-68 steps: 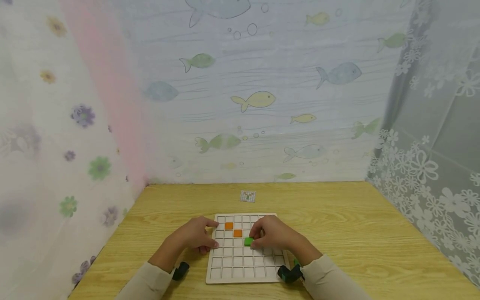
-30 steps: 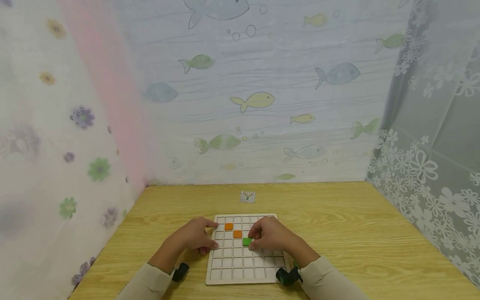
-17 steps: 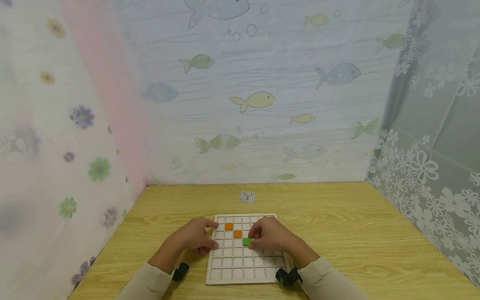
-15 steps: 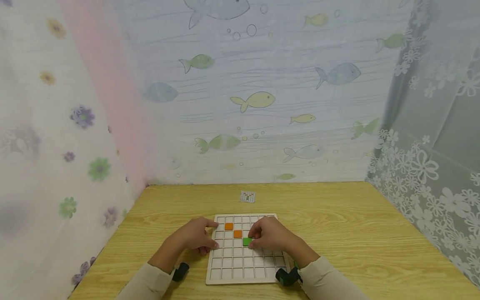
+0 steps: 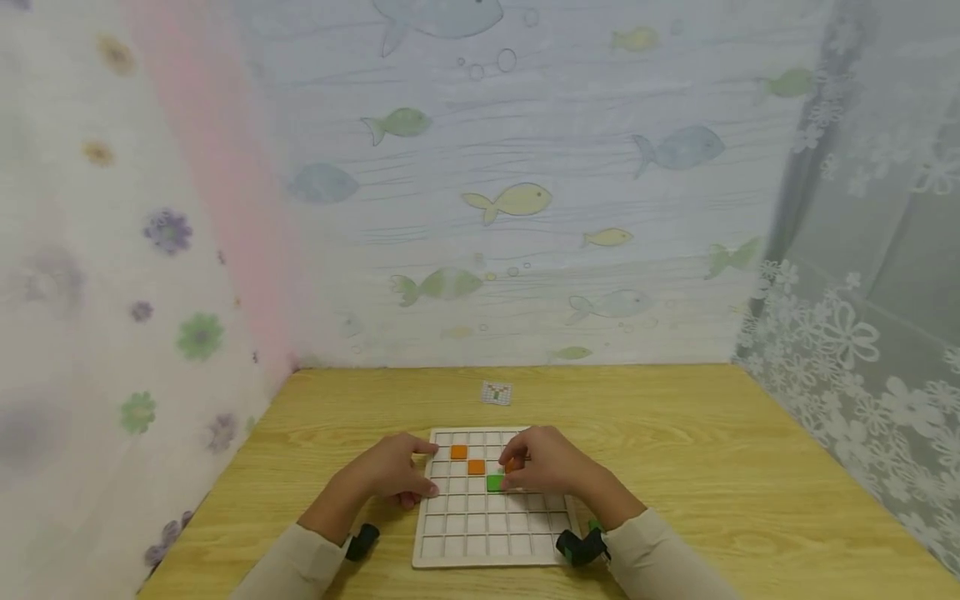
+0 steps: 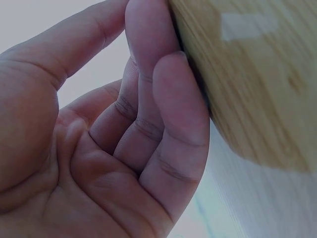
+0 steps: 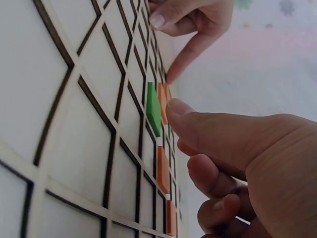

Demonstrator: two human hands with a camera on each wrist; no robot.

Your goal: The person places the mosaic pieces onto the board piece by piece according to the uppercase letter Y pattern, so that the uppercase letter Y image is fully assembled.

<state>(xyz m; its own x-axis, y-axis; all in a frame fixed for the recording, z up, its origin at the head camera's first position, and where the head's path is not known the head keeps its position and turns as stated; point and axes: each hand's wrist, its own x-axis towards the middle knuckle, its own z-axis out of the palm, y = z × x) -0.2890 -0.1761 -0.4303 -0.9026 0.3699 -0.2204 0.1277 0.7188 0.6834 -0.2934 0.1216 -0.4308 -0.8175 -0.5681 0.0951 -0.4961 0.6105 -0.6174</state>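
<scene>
A pale wooden grid board [image 5: 480, 527] lies on the table in front of me. Two orange tiles [image 5: 458, 452] [image 5: 476, 467] and a green tile [image 5: 494, 482] sit in its cells on a diagonal. My right hand [image 5: 551, 468] is just right of the green tile, with thumb and forefinger at a third orange tile [image 5: 512, 465]. In the right wrist view the thumb [image 7: 198, 124] reaches over that orange tile [image 7: 162, 168], beside the green tile [image 7: 153, 109], and the other fingers are curled. My left hand [image 5: 392, 475] rests on the board's left edge, fingers relaxed [image 6: 148, 114].
A small patterned card [image 5: 496, 392] lies on the wooden table [image 5: 675, 467] behind the board. Printed curtains wall in the table at the left, back and right. Black camera mounts [image 5: 362, 540] [image 5: 579, 547] sit at both wrists.
My right hand has shifted slightly up and right, off the green tile. An orange tile now shows at its fingertips. The left hand and the board have not moved.
</scene>
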